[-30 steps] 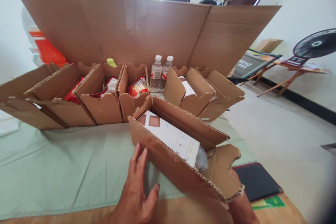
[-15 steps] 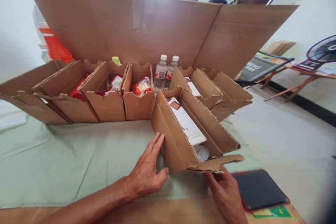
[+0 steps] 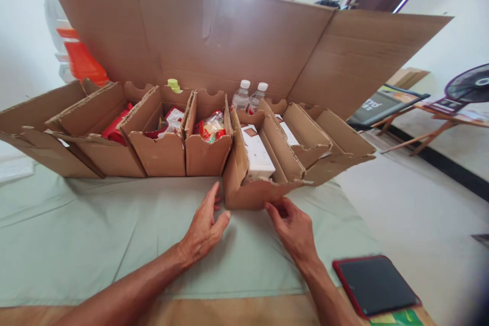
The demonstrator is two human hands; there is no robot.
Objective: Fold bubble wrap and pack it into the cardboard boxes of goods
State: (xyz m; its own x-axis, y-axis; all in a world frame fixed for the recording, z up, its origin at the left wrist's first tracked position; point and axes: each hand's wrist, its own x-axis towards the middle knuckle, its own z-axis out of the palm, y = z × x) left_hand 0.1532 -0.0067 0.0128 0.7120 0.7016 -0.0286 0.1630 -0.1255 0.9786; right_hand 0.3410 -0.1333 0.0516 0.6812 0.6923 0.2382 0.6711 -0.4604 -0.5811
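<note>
My two hands rest at the front of a small cardboard box in a row of boxes on the worktop.

My left hand (image 3: 204, 226) lies open, fingers loosely spread, on the pale green cloth (image 3: 95, 234), just beside the front left corner of the cardboard box (image 3: 248, 191). My right hand (image 3: 294, 229) is open too, fingertips touching the box's front lower edge, holding nothing. The box sits in line with the others, and a white carton (image 3: 257, 155) lies inside it. To its left, a box holds a red snack packet (image 3: 208, 127). Two water bottles (image 3: 248, 97) stand behind. A large cardboard sheet (image 3: 229, 35) rises at the back. A dark tablet (image 3: 376, 285) lies near my right wrist.
</note>
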